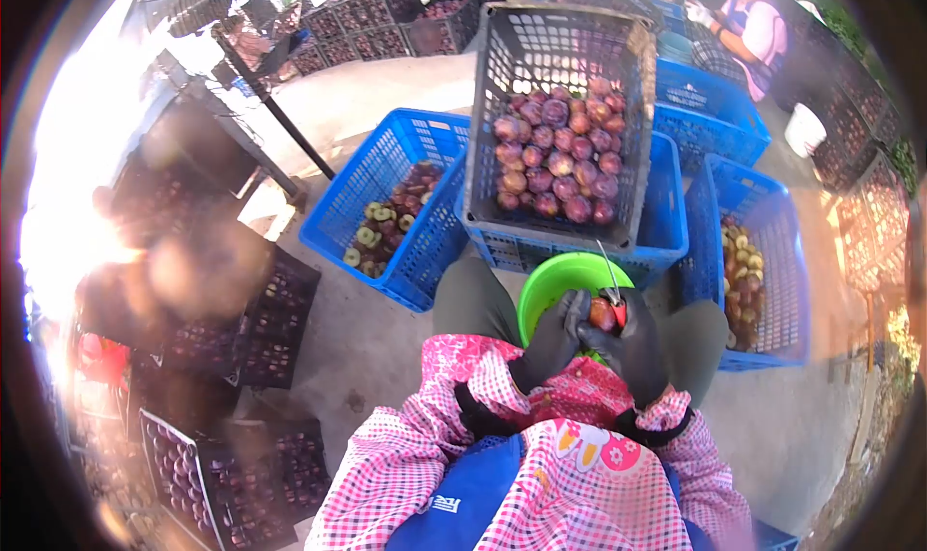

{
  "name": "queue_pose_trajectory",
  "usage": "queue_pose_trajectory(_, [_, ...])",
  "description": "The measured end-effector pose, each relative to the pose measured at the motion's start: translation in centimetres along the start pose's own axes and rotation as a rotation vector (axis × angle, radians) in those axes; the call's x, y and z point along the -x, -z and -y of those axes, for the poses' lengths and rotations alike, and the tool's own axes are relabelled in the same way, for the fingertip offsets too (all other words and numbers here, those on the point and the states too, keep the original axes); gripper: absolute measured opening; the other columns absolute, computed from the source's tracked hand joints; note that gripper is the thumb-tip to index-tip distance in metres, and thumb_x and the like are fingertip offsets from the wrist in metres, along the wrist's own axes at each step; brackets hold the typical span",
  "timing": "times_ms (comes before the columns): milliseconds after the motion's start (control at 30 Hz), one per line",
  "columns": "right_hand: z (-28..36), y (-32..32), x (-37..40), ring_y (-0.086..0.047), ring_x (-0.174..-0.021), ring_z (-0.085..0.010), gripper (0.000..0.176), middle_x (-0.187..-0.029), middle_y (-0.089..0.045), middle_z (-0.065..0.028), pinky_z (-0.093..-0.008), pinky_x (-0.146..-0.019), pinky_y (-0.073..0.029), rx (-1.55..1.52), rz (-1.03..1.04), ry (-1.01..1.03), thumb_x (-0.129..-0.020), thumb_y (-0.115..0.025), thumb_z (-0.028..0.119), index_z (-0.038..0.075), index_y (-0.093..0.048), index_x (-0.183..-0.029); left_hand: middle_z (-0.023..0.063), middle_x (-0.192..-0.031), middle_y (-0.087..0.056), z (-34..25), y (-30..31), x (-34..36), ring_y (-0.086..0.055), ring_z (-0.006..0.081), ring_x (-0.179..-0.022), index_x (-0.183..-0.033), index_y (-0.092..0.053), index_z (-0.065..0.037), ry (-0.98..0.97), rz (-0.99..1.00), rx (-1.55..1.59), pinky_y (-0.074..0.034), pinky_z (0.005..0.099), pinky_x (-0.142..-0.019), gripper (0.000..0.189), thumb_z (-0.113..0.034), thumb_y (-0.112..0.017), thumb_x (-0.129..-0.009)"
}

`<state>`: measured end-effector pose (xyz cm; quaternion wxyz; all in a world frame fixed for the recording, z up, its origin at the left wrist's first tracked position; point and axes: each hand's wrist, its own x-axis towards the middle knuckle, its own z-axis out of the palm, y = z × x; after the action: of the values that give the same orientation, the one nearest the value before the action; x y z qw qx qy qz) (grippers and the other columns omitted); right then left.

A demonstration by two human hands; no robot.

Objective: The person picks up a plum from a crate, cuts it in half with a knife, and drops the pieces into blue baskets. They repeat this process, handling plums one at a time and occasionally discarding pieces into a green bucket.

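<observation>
Both my hands wear dark gloves and meet over the rim of a green bucket between my knees. My left hand is closed against the left side of a reddish plum. On the other side, my right hand wraps round a red-handled tool, whose thin metal part points up over the bucket, and it also touches the plum. Just beyond the bucket, a black crate of whole plums rests tilted on a blue crate.
Blue crates with cut fruit stand at left and right. Stacked dark crates line the left side. Another person sits at the upper right, near a white bucket. A dark pole slants at upper left.
</observation>
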<state>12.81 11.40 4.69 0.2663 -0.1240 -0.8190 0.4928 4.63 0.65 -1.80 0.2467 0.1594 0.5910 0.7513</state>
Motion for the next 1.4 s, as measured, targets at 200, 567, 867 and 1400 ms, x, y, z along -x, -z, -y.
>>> queue_pose_trajectory(200, [0.9, 1.5, -0.1, -0.064, -0.076, -0.0392, 0.044, -0.09, -0.063, -0.0149, -0.0414, -0.063, -0.052, 0.281, 0.197, 0.294, -0.074, -0.082, 0.034, 0.004, -0.058, -0.096, 0.0055, -0.078, -0.063, -0.2, 4.4, -0.3, -0.06, 0.0125, -0.069, -0.104, -0.062, -0.013, 0.866, 0.731, 0.657, -0.046, 0.0257, -0.056, 0.039, -0.045, -0.041, -0.101])
queue_pose_trajectory(567, [-4.1, 1.2, -0.6, -0.06, -0.074, -0.0093, 0.029, -0.093, -0.066, -0.0048, -0.0213, -0.058, -0.045, -1.118, 0.193, -0.476, -0.098, -0.052, 0.024, 0.001, -0.062, -0.112, 0.0019, -0.053, -0.041, -2.4, 3.2, -1.9, -0.031, 0.0111, -0.037, -0.091, -0.057, -0.011, 1.041, 0.595, 0.679, -0.023, 0.0254, -0.037, 0.063, -0.07, -0.035, -0.095])
queue_pose_trajectory(867, [-2.1, 1.0, -3.0, -0.064, -0.098, -0.0219, 0.051, -0.107, -0.067, -0.0122, -0.0354, -0.088, -0.049, 0.096, 0.342, -0.268, -0.083, -0.077, 0.031, 0.002, -0.059, -0.121, 0.0104, -0.109, -0.059, -0.1, 2.6, -0.2, -0.064, 0.021, -0.083, -0.138, -0.045, -0.013, 0.726, 0.423, 1.075, -0.055, 0.0366, -0.074, 0.055, -0.053, -0.037, -0.103])
queue_pose_trajectory(1400, [-6.7, 18.1, -7.4, -0.065, -0.085, -0.0163, 0.038, -0.093, -0.07, -0.0112, -0.0315, -0.077, -0.051, 0.145, -0.399, -0.18, -0.089, -0.074, 0.027, -0.003, -0.064, -0.109, 0.0178, -0.095, -0.067, -12.1, 9.6, -15.0, -0.066, 0.0339, -0.089, -0.112, -0.062, 0.0, -0.492, 0.008, -1.225, -0.051, 0.0439, -0.081, 0.043, -0.033, -0.069, -0.086])
